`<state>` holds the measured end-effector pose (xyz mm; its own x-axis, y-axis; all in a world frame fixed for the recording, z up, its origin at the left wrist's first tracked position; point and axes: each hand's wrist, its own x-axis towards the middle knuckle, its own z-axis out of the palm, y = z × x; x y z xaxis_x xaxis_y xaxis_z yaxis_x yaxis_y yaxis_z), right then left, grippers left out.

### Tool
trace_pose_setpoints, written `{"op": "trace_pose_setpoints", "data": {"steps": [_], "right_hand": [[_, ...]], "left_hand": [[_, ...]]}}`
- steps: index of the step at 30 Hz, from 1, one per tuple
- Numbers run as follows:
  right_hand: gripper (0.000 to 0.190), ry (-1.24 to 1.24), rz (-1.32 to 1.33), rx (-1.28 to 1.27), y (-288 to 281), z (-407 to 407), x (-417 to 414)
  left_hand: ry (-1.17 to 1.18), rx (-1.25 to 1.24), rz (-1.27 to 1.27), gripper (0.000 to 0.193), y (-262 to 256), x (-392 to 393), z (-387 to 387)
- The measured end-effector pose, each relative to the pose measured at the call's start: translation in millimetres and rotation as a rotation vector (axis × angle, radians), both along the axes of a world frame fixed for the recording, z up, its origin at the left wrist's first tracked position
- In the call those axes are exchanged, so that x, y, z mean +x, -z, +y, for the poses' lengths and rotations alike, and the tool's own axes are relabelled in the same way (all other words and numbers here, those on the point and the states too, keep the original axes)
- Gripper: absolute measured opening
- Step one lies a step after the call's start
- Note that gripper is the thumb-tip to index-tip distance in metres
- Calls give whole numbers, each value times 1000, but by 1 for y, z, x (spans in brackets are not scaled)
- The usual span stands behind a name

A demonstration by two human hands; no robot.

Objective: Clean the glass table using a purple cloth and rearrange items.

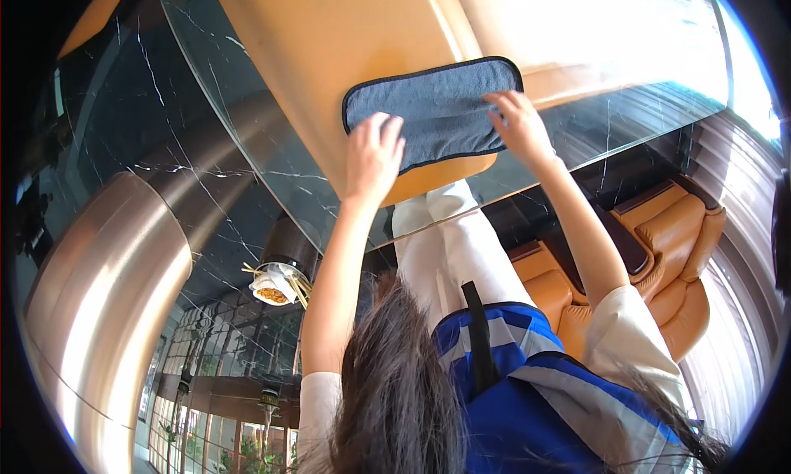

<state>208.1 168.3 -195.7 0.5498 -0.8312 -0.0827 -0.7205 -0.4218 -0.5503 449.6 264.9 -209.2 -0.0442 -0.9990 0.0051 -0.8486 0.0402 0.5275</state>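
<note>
A grey towelling cloth (432, 115) with black edging lies spread out over a smooth tan surface (321, 35). My left hand (374, 155) rests over the cloth's left end, fingers slightly apart. Near its right end is my right hand (519, 124), with fingers bent and the thumb apart from them. Neither hand shows a clear grip on the cloth. Soft wrinkles run across the middle of the fabric. The tan surface lies within the outline of a glossy, glass-like top (290, 183), whose edge passes beneath my forearms.
Left of me stands a shiny metal cylinder (105, 276) on dark, white-veined marble flooring (210, 239). A dark bin (287, 245) bears a food container (270, 293) with chopsticks. Tan leather seats (673, 233) and pale curtains (741, 165) are at right. Strong glare covers the upper right.
</note>
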Motion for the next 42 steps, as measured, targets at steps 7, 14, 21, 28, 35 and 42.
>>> {"op": "trace_pose_setpoints", "data": {"steps": [7,14,21,28,35,42], "right_hand": [[11,691,-129,423,2,54,18],[35,1699,-1193,1321,13,117,48],[11,1452,-1132,1243,20,118,58],[12,1116,-859,835,-4,102,-5],[30,971,-858,863,-25,0,-30],[31,772,-909,622,-117,-23,-42]], "left_hand": [[35,73,-41,40,-4,-33,-18],[43,81,32,32,6,-36,-99],[187,424,139,17,-2,-34,-129],[178,595,277,13,-25,-1,-141],[-159,881,837,20,-34,14,-146],[-181,630,1224,24,-118,2,-145]]}}
